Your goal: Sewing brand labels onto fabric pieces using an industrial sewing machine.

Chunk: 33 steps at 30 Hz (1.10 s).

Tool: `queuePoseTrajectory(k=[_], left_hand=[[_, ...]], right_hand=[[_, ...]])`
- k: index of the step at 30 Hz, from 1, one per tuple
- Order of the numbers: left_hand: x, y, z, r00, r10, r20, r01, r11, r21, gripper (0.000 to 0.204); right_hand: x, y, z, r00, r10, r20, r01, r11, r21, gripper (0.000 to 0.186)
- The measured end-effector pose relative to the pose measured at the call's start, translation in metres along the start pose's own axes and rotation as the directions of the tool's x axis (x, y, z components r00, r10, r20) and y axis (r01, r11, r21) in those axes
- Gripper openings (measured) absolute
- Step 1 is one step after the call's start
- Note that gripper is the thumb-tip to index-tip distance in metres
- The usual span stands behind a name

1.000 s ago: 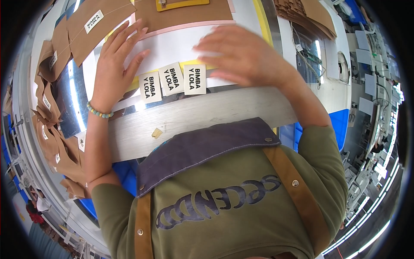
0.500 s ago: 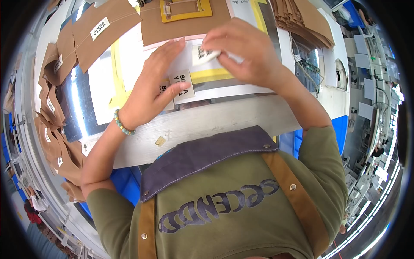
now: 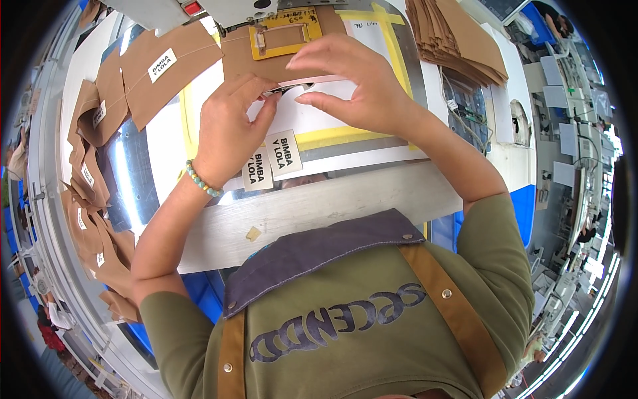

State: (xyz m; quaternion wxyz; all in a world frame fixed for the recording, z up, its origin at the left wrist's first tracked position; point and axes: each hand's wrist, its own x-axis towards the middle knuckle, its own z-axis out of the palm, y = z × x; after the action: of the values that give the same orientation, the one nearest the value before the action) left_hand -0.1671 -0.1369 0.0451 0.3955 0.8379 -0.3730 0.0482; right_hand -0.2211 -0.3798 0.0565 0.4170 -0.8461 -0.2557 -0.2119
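My left hand point(image 3: 236, 120) pinches a small white label point(image 3: 292, 86) between thumb and fingertips; the label is tilted nearly edge-on, so its face barely shows. Just right of it, my right hand point(image 3: 362, 90) has thumb and fingers apart and holds nothing. Both hands are at the front edge of a brown sheet point(image 3: 246, 60), which bears a yellow rectangular frame point(image 3: 286, 34). Nearer to me, two white labels with black print, an upper label point(image 3: 284, 151) and a lower label point(image 3: 258, 171), overlap on the work surface.
Brown pieces point(image 3: 169, 66) with white labels trail down the left side. A stack of brown sheets point(image 3: 452, 40) lies at the far right, above some cables point(image 3: 465, 106). A white machine point(image 3: 256, 8) overhangs the far edge. Yellow tape point(image 3: 325, 137) borders white paper.
The label near my right fingers is now in my left hand's pinch. My left hand has drawn off the two front labels; my right hand has opened. The machine has come into view.
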Motion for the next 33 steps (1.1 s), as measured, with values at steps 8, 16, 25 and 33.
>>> queuePoseTrajectory(k=[8, 16, 25, 33], left_hand=[[0.015, -0.013, -0.011, 0.952, 0.292, -0.089, -0.258, 0.927, 0.272, 0.023], [0.03, -0.036, -0.019, 0.969, 0.246, 0.022, -0.239, 0.909, 0.341, 0.032], [0.04, -0.043, 0.003, 0.946, 0.262, 0.191, -0.318, 0.862, 0.394, 0.053], [0.044, -0.057, 0.001, 0.944, 0.233, 0.235, -0.313, 0.858, 0.408, 0.055]], right_hand=[[0.024, 0.031, 0.008, 0.923, -0.365, 0.121, 0.374, 0.777, -0.507, 0.014], [0.041, 0.085, 0.019, 0.903, -0.355, 0.243, 0.42, 0.604, -0.678, 0.018], [0.037, 0.086, 0.022, 0.937, -0.277, 0.214, 0.35, 0.718, -0.602, 0.017], [0.029, 0.079, -0.009, 0.952, -0.176, 0.252, 0.293, 0.762, -0.577, 0.026]])
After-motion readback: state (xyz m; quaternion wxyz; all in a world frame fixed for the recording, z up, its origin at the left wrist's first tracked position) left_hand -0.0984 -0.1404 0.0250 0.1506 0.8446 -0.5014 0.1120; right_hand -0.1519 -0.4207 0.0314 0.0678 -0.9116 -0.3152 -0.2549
